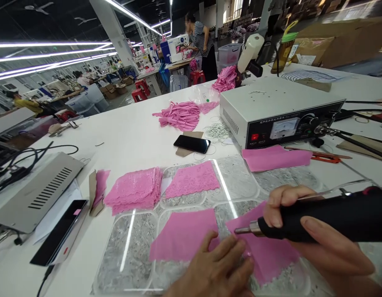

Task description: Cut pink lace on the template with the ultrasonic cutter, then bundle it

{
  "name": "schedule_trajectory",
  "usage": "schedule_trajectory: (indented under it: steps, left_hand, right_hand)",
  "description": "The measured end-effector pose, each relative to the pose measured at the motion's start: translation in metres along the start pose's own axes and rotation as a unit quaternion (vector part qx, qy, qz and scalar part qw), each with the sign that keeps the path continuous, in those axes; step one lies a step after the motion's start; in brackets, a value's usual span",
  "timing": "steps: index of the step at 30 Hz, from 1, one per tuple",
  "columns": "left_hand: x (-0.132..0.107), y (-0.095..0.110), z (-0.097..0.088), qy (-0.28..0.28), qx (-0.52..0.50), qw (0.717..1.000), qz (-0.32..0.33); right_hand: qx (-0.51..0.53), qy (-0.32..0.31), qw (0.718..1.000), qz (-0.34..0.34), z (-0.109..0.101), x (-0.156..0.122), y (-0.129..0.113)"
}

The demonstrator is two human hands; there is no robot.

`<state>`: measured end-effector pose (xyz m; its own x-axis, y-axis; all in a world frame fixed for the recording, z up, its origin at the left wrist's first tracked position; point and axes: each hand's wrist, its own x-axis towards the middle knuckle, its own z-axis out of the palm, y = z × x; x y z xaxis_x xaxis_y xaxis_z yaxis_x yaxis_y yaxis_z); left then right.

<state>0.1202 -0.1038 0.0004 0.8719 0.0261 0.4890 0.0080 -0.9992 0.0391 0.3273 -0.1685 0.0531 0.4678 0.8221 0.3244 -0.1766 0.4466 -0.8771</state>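
Note:
My right hand [321, 231] is wrapped around a black handheld ultrasonic welder [327, 218]. Its metal tip touches or hovers just over a pink fabric piece [268, 255] at the lower right; I cannot tell which. My left hand [217, 264] lies over the mat with its fingers spread, the fingertips on the fabric near the tip and the thumb over a second pink fabric panel [185, 233]. Above that panel is a single pink lace piece [194, 179], and a stack of pink lace pieces [135, 187] sits left of it.
A grey box with a dial [280, 111] stands at the right, orange-handled cutters [325, 156] before it. A phone [192, 143], pink strips [178, 116] and loose rings [217, 131] lie behind the marbled mat [126, 247]. Another grey box [39, 189] is left. A person [203, 41] stands beyond.

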Motion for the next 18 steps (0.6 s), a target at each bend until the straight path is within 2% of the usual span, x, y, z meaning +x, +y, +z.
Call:
schedule_trajectory:
  steps: [7, 14, 18]
  left_hand:
    - [-0.0027, 0.0007, 0.0035, 0.027, 0.006, 0.999, -0.025]
    - [0.0004, 0.0026, 0.0029, 0.07, 0.019, 0.996, -0.049]
    - [-0.0022, 0.0024, 0.0063, 0.074, 0.021, 0.996, -0.051]
  right_hand:
    - [0.028, 0.028, 0.999, -0.023, -0.0013, 0.0005, 0.0036]
    - [0.018, 0.028, 0.999, -0.025, -0.0014, 0.0011, 0.0035]
    - [0.018, 0.033, 0.999, -0.014, -0.0026, -0.0001, 0.0048]
